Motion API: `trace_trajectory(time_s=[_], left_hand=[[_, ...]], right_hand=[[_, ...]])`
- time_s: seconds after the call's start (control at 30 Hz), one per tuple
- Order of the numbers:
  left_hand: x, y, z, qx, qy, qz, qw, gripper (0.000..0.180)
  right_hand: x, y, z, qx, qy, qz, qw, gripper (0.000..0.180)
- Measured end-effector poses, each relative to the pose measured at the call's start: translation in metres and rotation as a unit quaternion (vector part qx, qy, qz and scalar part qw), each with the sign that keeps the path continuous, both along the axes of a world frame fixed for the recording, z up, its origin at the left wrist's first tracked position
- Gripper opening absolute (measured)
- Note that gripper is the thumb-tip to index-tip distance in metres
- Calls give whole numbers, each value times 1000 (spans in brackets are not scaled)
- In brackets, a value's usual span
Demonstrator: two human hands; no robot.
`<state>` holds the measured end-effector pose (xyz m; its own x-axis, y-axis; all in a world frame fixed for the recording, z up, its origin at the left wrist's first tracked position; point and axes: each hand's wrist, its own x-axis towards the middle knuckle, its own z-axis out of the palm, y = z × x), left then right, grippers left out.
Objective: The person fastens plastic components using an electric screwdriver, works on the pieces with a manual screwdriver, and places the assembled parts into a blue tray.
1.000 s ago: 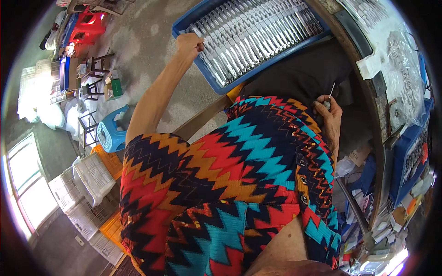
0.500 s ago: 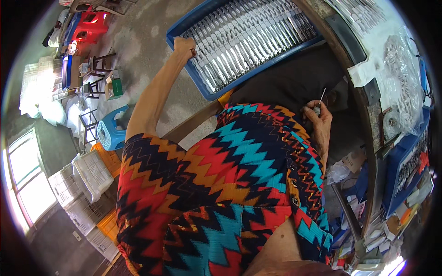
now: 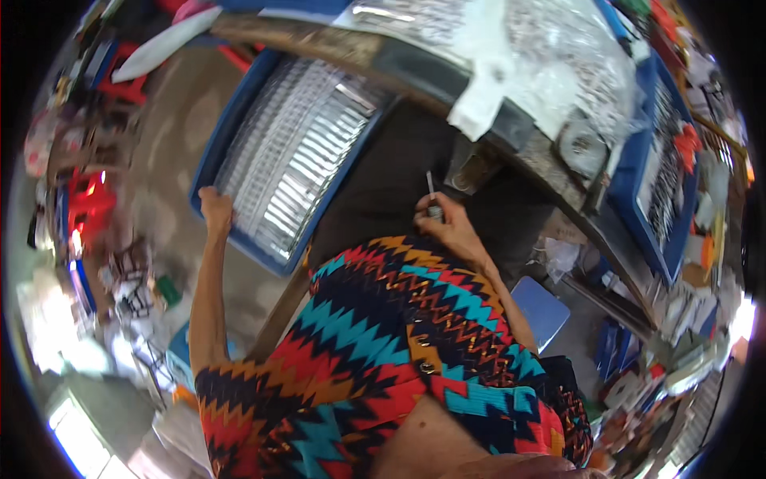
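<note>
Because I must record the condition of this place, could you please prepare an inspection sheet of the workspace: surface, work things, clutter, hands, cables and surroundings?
Surface: the table has a worn wooden edge.
Work things: a blue tray holds rows of shiny metal parts; a thin-shafted tool is in hand.
Clutter: a clear bag and a roll on the table; a second tray at its right.
Hands: left hand at the blue tray's left corner, grip unclear; right hand with fingers closed on the tool.
Cables: nothing seen.
Surroundings: a red stool and a bright window at the left, blurred.
</note>
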<state>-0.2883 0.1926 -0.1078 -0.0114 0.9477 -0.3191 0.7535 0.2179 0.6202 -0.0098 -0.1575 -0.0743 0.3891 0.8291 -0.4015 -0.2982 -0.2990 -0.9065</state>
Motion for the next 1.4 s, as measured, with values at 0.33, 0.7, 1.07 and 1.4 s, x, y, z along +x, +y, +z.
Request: trace_trajectory(time_s=[0.33,0.7,1.07,1.4], left_hand=[[230,-76,150,246,-258,-402,843,16],[402,-37,175,492,-240,-525,652,18],[438,-4,167,466,-134,-605,631,17],[426,-5,172,494,-317,-504,634,13]], right_hand=[[2,-20,15,24,0,53,998,42],[-2,-18,16,-18,47,-16,999,41],[2,-13,6,-20,33,-19,999,38],[-2,-10,14,-17,32,-9,999,39]])
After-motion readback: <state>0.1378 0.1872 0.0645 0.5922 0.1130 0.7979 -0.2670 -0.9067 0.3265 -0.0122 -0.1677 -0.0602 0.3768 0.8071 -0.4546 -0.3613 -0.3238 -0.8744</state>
